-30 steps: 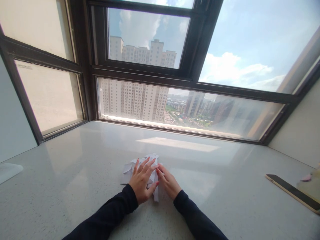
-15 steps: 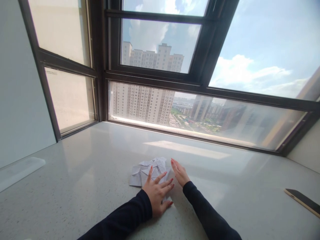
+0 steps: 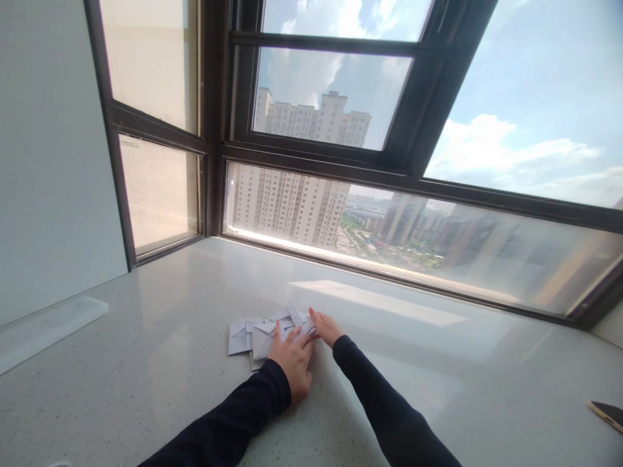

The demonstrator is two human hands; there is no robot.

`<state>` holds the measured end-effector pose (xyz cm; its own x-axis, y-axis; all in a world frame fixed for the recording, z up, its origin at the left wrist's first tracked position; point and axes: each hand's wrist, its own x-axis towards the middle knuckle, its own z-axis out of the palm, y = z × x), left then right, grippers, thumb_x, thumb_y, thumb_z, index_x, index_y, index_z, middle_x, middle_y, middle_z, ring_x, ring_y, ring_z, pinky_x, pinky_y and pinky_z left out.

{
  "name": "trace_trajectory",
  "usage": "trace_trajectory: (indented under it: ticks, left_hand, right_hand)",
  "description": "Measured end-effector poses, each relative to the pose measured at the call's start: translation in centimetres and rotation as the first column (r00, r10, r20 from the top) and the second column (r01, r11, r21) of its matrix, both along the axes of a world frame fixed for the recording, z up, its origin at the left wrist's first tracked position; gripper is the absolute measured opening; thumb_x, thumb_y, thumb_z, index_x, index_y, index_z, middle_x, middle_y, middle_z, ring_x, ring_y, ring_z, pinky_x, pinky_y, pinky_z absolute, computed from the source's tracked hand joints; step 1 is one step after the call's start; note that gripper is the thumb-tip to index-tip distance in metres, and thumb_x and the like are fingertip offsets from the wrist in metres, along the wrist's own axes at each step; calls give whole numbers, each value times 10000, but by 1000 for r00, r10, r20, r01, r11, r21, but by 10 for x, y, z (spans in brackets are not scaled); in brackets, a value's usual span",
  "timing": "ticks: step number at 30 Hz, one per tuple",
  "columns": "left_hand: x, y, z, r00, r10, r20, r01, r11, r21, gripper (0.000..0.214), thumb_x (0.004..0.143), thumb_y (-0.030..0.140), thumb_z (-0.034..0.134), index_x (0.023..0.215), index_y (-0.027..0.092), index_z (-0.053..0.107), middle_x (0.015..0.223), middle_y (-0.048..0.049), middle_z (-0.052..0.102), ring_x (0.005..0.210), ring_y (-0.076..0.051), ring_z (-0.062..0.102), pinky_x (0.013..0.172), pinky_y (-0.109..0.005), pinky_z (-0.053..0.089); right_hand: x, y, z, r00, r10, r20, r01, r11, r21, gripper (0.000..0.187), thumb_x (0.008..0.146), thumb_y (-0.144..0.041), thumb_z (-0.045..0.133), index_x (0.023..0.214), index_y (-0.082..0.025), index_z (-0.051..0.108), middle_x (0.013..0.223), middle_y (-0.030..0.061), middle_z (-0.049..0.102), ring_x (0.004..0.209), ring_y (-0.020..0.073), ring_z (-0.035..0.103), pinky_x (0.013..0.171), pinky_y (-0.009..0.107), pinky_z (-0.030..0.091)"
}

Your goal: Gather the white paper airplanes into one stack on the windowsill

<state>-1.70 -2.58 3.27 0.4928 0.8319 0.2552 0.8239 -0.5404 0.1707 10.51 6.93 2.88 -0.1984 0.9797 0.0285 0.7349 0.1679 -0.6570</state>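
A loose pile of folded white papers (image 3: 263,340) lies on the pale speckled sill, its pieces overlapping at different angles. My left hand (image 3: 293,362) bends over the near right side of the pile, fingers on the paper, the thumb mostly hidden. At the pile's right end, my right hand (image 3: 327,327) has its fingers closed at the edge of a folded piece. The two hands nearly touch, and their fingertips partly cover the papers between them.
On the left of the sill lies a whitish translucent strip (image 3: 58,327). A dark flat object with a light edge (image 3: 608,414) sits at the far right. Dark-framed windows (image 3: 311,155) rise behind the sill, and a white panel (image 3: 53,162) stands at left.
My left hand's spread fingers have drawn in over the papers. My right hand has moved left from beside the pile onto its edge. The papers have shifted slightly left; the camera has turned.
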Motion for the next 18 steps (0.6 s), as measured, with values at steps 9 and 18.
trace_trajectory:
  ticks: [9,18]
  left_hand:
    - [1,1,-8,998,68,-7,-66,987,144,422,731,346,360,1135,230,384,1240,-57,365,1152,-274,210,912,-583,-10]
    - [-15,26,-19,996,93,-6,-91,988,125,406,769,266,312,1174,248,328,1260,-10,362,1115,-223,311,907,-511,196]
  right_hand:
    - [24,-56,-2,999,-25,-25,28,992,121,402,791,-383,294,1021,-140,517,1103,91,522,1063,197,418,916,339,267]
    - [48,-95,-23,992,61,-110,-48,992,117,496,737,-481,356,1068,-139,495,1158,100,478,1113,202,371,942,343,277]
